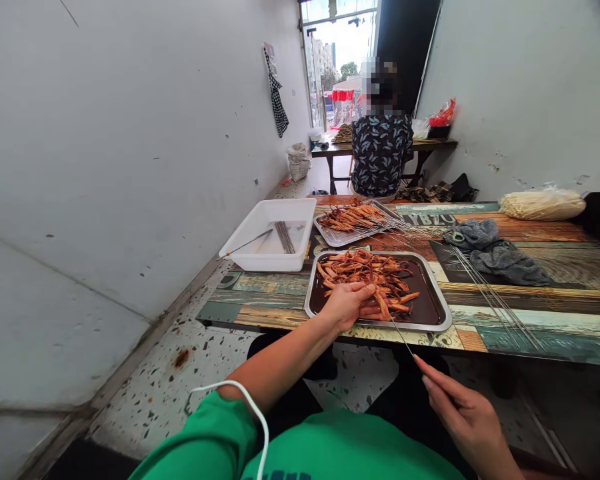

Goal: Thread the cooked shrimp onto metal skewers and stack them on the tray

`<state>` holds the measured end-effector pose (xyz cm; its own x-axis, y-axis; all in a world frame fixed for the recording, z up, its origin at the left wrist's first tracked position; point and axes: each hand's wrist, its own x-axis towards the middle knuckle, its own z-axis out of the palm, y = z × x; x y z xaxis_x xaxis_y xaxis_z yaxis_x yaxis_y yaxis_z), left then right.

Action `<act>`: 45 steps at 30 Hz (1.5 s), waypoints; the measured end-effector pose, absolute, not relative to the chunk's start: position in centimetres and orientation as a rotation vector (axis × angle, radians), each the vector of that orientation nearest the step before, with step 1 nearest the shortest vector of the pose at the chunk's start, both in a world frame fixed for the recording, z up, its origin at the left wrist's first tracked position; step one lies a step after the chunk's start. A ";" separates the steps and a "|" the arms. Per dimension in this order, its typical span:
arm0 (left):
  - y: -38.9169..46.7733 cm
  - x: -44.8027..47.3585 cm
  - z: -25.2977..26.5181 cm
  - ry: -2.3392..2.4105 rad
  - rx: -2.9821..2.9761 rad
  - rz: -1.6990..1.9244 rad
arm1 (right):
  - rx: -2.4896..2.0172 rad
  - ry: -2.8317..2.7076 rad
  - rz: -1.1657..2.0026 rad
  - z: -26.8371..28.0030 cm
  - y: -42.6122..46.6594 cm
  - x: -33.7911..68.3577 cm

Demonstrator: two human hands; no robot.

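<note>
My left hand (347, 305) is closed around a reddish-brown strip of meat (382, 303), low over the front of a metal tray. My right hand (463, 403) pinches the near end of a thin metal skewer (404, 339), in front of the table edge. The skewer slants up and its far tip meets the meat strip; how deep it goes in I cannot tell. Under my left hand the metal tray (443, 308) holds a heap of similar strips (365, 270) in dark liquid.
Behind stands a second tray (333, 235) with skewered meat (353, 217). A white plastic tub (253, 250) with metal skewers (284, 238) is at left. Loose skewers (495, 297), a grey cloth (505, 260) and a bag of pale sticks (543, 203) lie at right. A person (381, 153) sits beyond.
</note>
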<state>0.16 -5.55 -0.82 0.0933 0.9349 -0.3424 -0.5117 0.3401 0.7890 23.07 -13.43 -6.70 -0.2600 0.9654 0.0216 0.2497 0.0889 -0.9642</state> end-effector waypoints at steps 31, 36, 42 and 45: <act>-4.8 -0.9 -0.3 0.941 0.497 1.095 | -0.926 -0.725 2.121 -5.6 -13.0 19.6; -4.7 -0.2 -0.3 0.969 0.562 1.180 | -1.273 -1.044 1.658 -5.3 -12.4 21.2; -4.7 -1.0 -0.7 1.398 1.295 1.429 | -1.507 -1.852 0.410 -5.7 -8.9 26.0; -4.7 -1.8 -1.4 1.585 1.755 1.404 | -1.659 -2.196 -0.039 -5.1 -7.4 26.4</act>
<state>-1.83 -4.67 -1.38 -0.1409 0.9025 0.4069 0.5126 -0.2851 0.8099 26.42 -7.43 -5.08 -0.2260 0.9205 0.3187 0.9312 0.3002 -0.2066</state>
